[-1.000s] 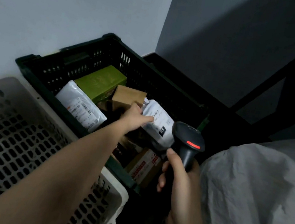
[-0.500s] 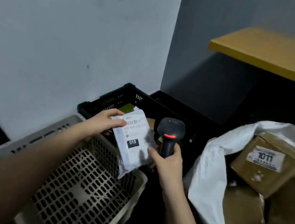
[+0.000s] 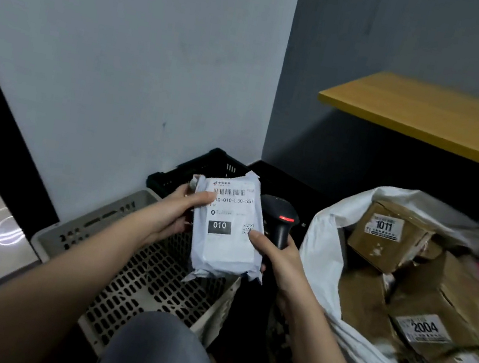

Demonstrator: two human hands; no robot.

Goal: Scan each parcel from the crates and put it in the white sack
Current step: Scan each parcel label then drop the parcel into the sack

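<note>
White parcel (image 3: 228,230) upright in left hand (image 3: 175,215); right hand (image 3: 279,257), gripping scanner (image 3: 281,220), touches its right edge; sack (image 3: 323,258) further right.

White parcel (image 3: 228,230), black scanner (image 3: 281,220)

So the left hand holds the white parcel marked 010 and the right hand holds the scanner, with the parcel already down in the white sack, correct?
Not quite. The head view shows the white parcel held up over the beige crate, not in the white sack. The left hand does hold it, and the right hand holds the scanner.
</note>
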